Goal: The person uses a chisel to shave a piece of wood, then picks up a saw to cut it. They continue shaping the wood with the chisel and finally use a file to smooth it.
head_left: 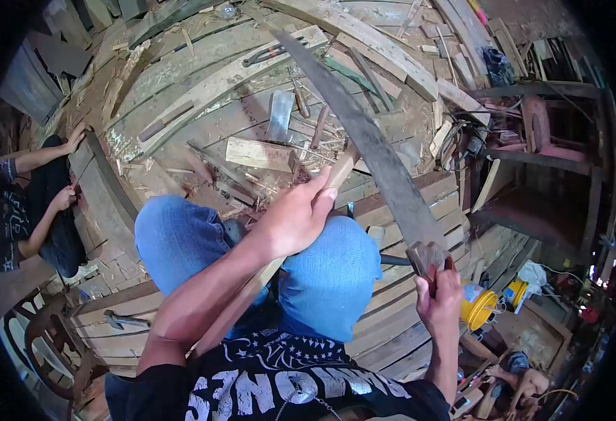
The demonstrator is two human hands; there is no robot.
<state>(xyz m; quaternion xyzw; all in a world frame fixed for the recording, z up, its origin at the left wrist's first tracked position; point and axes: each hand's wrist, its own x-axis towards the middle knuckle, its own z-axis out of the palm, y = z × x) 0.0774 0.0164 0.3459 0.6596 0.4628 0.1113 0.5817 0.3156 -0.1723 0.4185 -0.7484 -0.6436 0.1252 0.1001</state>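
My right hand (pixel 439 298) is wrapped round the wooden handle of a handsaw (pixel 371 133), off to the right of my knees. Its long grey blade slants up and away to the left, crossing near the end of a wooden strip (pixel 344 163). Over my right knee, my left hand (pixel 299 214) grips that strip, which runs back under my forearm toward my body. On the ground just beyond lie a short wood block (pixel 260 154), a grey metal blade (pixel 280 116) and scattered shavings.
Pincers (pixel 266 54) rest on a long plank farther ahead. At left, another person (pixel 34 203) holds a wooden board (pixel 101 172). A hammer (pixel 125 321) lies on planks at lower left. Yellow buckets (pixel 478 306) and a seated person (pixel 518 386) are at lower right.
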